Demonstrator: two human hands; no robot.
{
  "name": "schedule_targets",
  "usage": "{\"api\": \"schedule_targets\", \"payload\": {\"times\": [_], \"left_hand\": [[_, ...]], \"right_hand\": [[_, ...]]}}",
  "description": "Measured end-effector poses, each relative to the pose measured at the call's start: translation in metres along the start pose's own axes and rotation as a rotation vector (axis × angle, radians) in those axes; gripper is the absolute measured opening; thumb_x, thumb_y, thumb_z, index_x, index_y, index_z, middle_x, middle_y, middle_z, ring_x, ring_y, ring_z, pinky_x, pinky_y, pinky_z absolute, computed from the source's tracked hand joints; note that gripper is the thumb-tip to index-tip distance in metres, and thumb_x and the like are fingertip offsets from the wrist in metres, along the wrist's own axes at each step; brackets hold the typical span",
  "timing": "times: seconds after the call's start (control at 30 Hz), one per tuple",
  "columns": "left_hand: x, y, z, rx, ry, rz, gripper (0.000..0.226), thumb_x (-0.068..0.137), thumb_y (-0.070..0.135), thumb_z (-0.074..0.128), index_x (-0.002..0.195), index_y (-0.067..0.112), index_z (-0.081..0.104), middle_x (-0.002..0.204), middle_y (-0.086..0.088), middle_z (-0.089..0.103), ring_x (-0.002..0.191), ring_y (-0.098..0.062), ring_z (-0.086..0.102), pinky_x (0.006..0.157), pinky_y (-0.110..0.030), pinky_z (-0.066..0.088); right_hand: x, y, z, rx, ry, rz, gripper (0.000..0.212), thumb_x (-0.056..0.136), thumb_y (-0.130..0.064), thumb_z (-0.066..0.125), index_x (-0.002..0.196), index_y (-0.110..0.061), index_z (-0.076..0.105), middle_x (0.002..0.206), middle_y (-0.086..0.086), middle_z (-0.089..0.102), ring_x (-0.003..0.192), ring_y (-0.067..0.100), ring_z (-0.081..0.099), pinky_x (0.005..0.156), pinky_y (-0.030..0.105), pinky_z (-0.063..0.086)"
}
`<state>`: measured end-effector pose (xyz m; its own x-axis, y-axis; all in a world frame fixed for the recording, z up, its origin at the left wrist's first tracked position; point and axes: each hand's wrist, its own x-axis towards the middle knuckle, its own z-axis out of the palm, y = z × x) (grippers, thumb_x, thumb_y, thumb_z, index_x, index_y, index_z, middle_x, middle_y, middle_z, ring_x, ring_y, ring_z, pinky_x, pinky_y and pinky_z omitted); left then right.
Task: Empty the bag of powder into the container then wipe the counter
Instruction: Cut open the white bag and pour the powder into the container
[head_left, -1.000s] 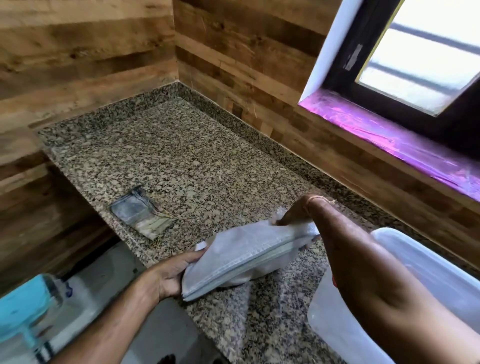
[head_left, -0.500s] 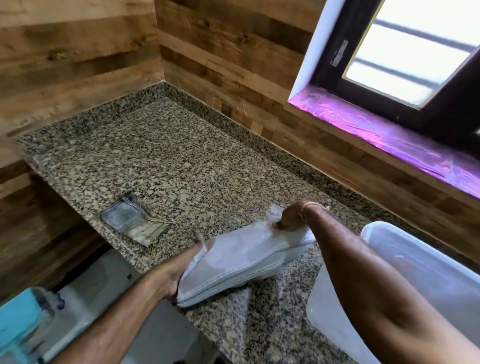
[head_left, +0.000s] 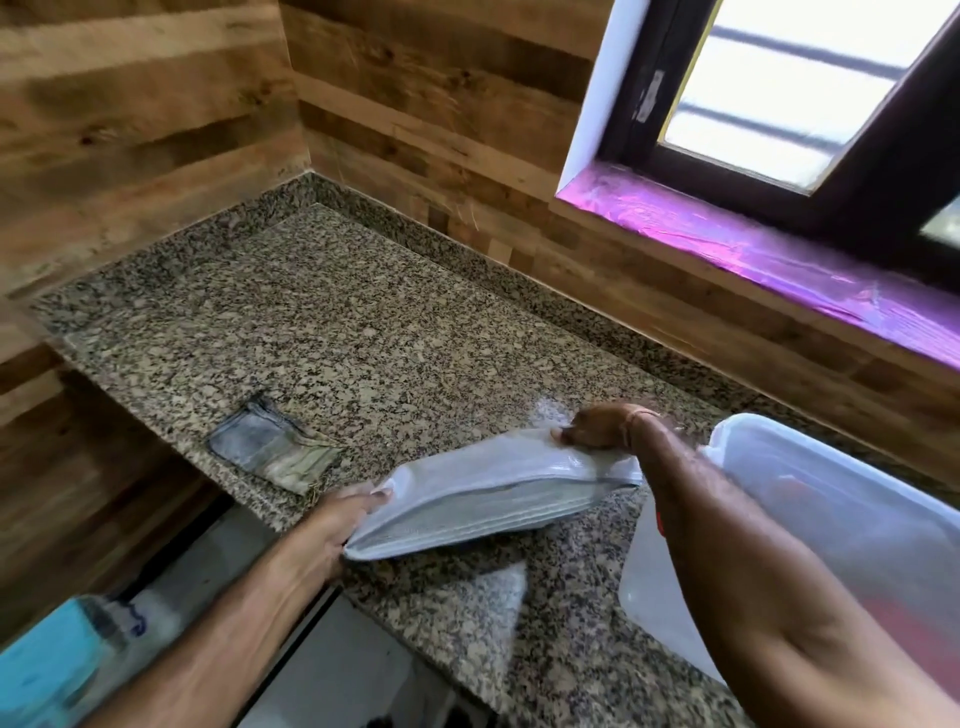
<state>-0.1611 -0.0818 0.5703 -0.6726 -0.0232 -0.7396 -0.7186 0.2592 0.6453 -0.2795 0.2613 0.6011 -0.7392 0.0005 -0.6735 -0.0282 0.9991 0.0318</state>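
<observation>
A flat white bag of powder (head_left: 483, 493) lies almost level just above the speckled granite counter (head_left: 337, 338), held at both ends. My left hand (head_left: 337, 525) grips its near-left end. My right hand (head_left: 597, 428) pinches its far-right corner. A translucent plastic container (head_left: 852, 530) stands at the right, partly hidden behind my right forearm. A folded grey cloth (head_left: 270, 449) lies on the counter near its front edge, left of the bag. A faint dusting of white powder (head_left: 545, 408) shows on the granite beside my right hand.
Wood-panelled walls close the corner behind and left of the counter. A window with a purple-lit sill (head_left: 753, 249) is at the upper right. Below the counter's front edge are a pale floor (head_left: 332, 670) and a blurred turquoise object (head_left: 47, 670).
The bag has settled flatter and a little lower, still held by both hands. My left hand's grip shifted toward the bag's end. The view itself has shifted.
</observation>
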Motion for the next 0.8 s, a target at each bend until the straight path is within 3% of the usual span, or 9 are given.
{"api": "schedule_targets", "payload": {"times": [0.1, 0.17, 0.23, 0.27, 0.33, 0.43, 0.57, 0.67, 0.8], "left_hand": [[-0.008, 0.002, -0.003, 0.024, -0.041, -0.042, 0.039, 0.108, 0.036, 0.047, 0.103, 0.006, 0.071, 0.086, -0.012, 0.069, 0.074, -0.025, 0.065, 0.073, -0.030, 0.054], [-0.019, 0.009, -0.002, 0.103, -0.111, -0.059, 0.072, 0.104, 0.061, 0.022, 0.132, 0.009, 0.063, 0.124, -0.023, 0.068, 0.111, -0.031, 0.068, 0.100, -0.041, 0.051], [-0.023, 0.021, -0.001, 0.176, -0.120, -0.068, 0.076, 0.103, 0.065, 0.010, 0.155, 0.018, 0.041, 0.159, -0.023, 0.039, 0.145, -0.035, 0.042, 0.119, -0.050, 0.029], [-0.021, 0.024, 0.000, 0.192, -0.137, -0.056, 0.070, 0.105, 0.061, 0.013, 0.153, 0.020, 0.043, 0.160, -0.021, 0.037, 0.143, -0.034, 0.043, 0.117, -0.050, 0.033], [-0.010, 0.027, 0.001, 0.197, -0.158, -0.038, 0.050, 0.108, 0.052, 0.030, 0.117, 0.018, 0.066, 0.138, -0.016, 0.056, 0.107, -0.025, 0.063, 0.091, -0.039, 0.054], [0.012, 0.008, -0.003, 0.170, -0.079, -0.073, 0.040, 0.102, 0.041, 0.056, 0.080, 0.010, 0.067, 0.108, -0.017, 0.069, 0.075, -0.021, 0.060, 0.068, -0.035, 0.053], [0.009, 0.000, -0.003, 0.110, -0.027, -0.120, 0.039, 0.097, 0.040, 0.063, 0.103, 0.002, 0.071, 0.101, -0.013, 0.068, 0.087, -0.026, 0.062, 0.074, -0.034, 0.052], [0.001, 0.001, -0.002, 0.022, -0.178, -0.165, 0.042, 0.100, 0.036, 0.060, 0.099, -0.005, 0.069, 0.080, -0.018, 0.074, 0.062, -0.027, 0.071, 0.047, -0.031, 0.058], [0.005, -0.004, 0.005, -0.110, -0.268, -0.160, 0.026, 0.092, 0.010, 0.070, 0.114, 0.003, 0.058, 0.083, -0.023, 0.076, 0.056, -0.031, 0.073, 0.045, -0.037, 0.059]], "right_hand": [[0.001, -0.003, 0.003, 0.018, 0.002, 0.030, 0.070, 0.101, -0.068, 0.036, 0.127, -0.014, 0.072, 0.134, 0.006, 0.068, 0.119, 0.026, 0.065, 0.102, 0.037, 0.045], [0.003, -0.003, 0.003, 0.032, 0.002, 0.040, 0.068, 0.100, -0.068, 0.037, 0.127, -0.015, 0.072, 0.135, 0.006, 0.068, 0.120, 0.025, 0.064, 0.103, 0.038, 0.045], [0.006, -0.006, 0.003, 0.034, -0.002, 0.045, 0.068, 0.100, -0.068, 0.038, 0.124, -0.016, 0.073, 0.133, 0.005, 0.068, 0.118, 0.025, 0.065, 0.098, 0.037, 0.045], [0.008, -0.007, 0.004, 0.045, -0.006, 0.046, 0.066, 0.100, -0.068, 0.039, 0.121, -0.016, 0.074, 0.131, 0.004, 0.070, 0.114, 0.024, 0.066, 0.094, 0.036, 0.045], [0.012, -0.009, 0.006, 0.064, 0.001, 0.047, 0.063, 0.100, -0.067, 0.041, 0.116, -0.016, 0.075, 0.125, 0.003, 0.071, 0.107, 0.023, 0.067, 0.088, 0.034, 0.045], [0.008, -0.007, 0.007, 0.100, 0.031, 0.051, 0.061, 0.100, -0.066, 0.043, 0.113, -0.015, 0.075, 0.121, 0.004, 0.073, 0.101, 0.023, 0.067, 0.086, 0.033, 0.045], [0.001, -0.004, 0.011, 0.077, 0.061, 0.042, 0.066, 0.101, -0.066, 0.039, 0.118, -0.012, 0.073, 0.123, 0.007, 0.070, 0.109, 0.027, 0.066, 0.095, 0.037, 0.047], [0.000, -0.007, 0.014, 0.079, 0.050, 0.089, 0.064, 0.101, -0.066, 0.037, 0.115, -0.015, 0.073, 0.119, 0.006, 0.071, 0.101, 0.022, 0.062, 0.098, 0.038, 0.045], [0.001, -0.012, 0.018, 0.205, 0.042, 0.106, 0.059, 0.101, -0.065, 0.040, 0.112, -0.017, 0.072, 0.113, 0.006, 0.068, 0.089, 0.018, 0.058, 0.089, 0.036, 0.045]]}}
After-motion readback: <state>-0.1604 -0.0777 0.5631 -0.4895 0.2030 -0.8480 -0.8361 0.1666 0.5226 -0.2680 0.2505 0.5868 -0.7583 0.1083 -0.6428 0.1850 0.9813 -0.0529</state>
